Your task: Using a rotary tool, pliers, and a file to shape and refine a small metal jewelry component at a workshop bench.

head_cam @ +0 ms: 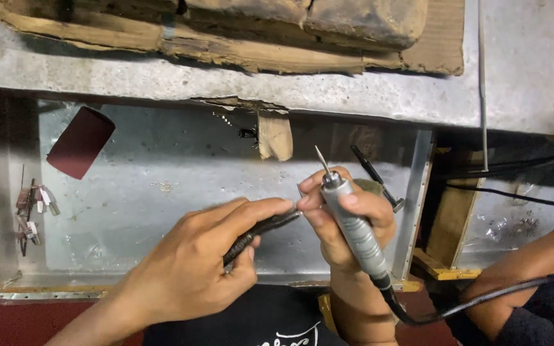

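Head view looks down on your two hands above a shallow metal tray (161,192). Your right hand (347,221) is closed around a grey rotary handpiece (352,224), fingers wrapped on its ribbed barrel. Its long axis runs from lower right to upper left, the thin pointed bit (322,159) aiming up and away from you, slightly left of vertical. A black cable (482,298) leaves its lower end and curves off to the right.

Your left hand (193,269) is closed on dark pliers (258,232), thumb and fingers pinched on the handles. The pliers lie nearly level, rising a little toward the right, their tip meeting your right fingertips; whatever is pinched there is too small to tell.

In the tray, a dark red roll of abrasive sheet (81,141) lies at the upper left, small tagged pieces (33,211) near the left wall, and a black tool (373,176) behind your right hand. Beyond the tray runs a rough concrete ledge (226,77) with torn cardboard (226,54) on it. Another person's arm (520,272) reaches in at the lower right.
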